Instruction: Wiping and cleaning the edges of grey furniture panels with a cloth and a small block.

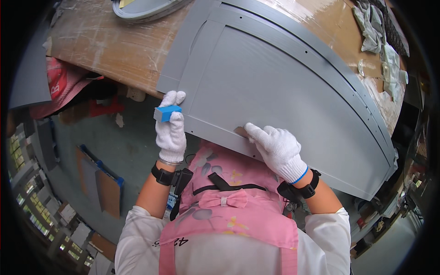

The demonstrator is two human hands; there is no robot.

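A large grey framed panel (270, 87) lies across the table in front of me, its near edge close to my apron. My left hand (171, 133), in a white knit glove, is closed around a small block with blue and grey faces (167, 112), held just off the panel's left edge. On the panel's near side rests my right hand (276, 147), gloved too. Its fingers pinch a small flat brown piece (241, 132) against the surface by the frame seam; what that piece is made of cannot be made out.
The worn brown table (110, 46) extends beyond the panel. A round grey object (146, 10) sits at the far left. Crumpled plastic (370, 27) lies at the far right. Boards (101, 183) lean near the floor at left, and a red-and-pink cloth (62, 85) hangs beside the table.
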